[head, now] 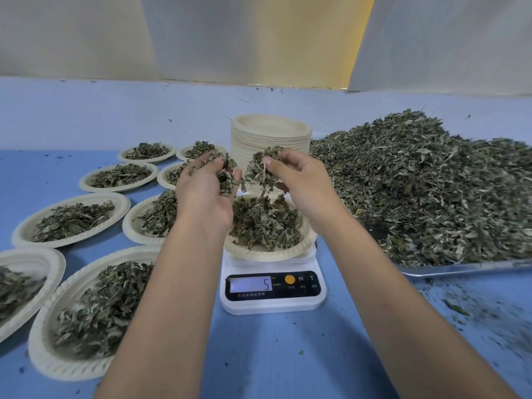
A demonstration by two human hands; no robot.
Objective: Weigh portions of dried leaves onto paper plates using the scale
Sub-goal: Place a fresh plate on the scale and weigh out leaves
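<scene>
Head view. My L hand is cupped palm-up, fingers curled round some dried leaves; my R hand pinches a second clump btw thumb & fingertips. Both hang just above the paper plate, which sits directly below my fingers on the scale and holds a heap. The display, nearer me than my fingers, shows a 5; other digits, if any, I can't read. Risks, as I judge them: (a) dropping a whole clump at once would prob. overshoot the target wt; (b) light flakes may drift past the rim onto the table, so the portion comes up short; (c) a wrist resting on the rim would falsify the reading or tip the plate. The plate stack stands just beyond my fingertips, the bulk pile lies right of my R fingers, and filled plates lie left of my L fingers, where a stray forearm could upset them.
</scene>
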